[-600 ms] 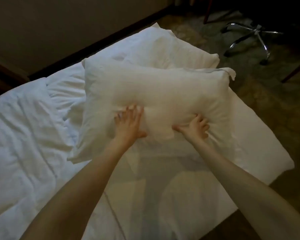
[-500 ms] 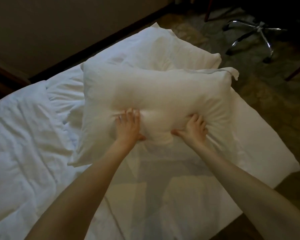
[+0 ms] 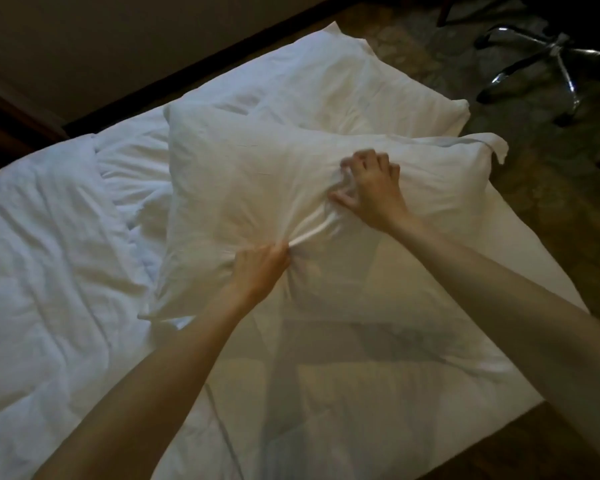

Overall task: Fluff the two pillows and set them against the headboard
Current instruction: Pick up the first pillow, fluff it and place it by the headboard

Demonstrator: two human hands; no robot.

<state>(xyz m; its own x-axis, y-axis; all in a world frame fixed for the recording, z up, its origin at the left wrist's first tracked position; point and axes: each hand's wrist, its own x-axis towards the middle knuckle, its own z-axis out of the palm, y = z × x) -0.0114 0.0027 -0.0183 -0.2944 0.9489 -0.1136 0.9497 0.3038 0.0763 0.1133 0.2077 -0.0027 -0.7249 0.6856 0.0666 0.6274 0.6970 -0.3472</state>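
Pillow (image 3: 243, 174) now bunched in both fists, left hand (image 3: 260, 268) and right hand (image 3: 371, 188), previously pressed flat.

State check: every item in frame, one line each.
Near pillow: lying on the bed, cover bunched by both hands.
Far pillow: flat behind it, untouched.
Left hand: grip closed on the near pillow's cover.
Right hand: grip closed on the same cover.
Duvet: rumpled, pulled back.
Chair base: on the floor, off the bed.
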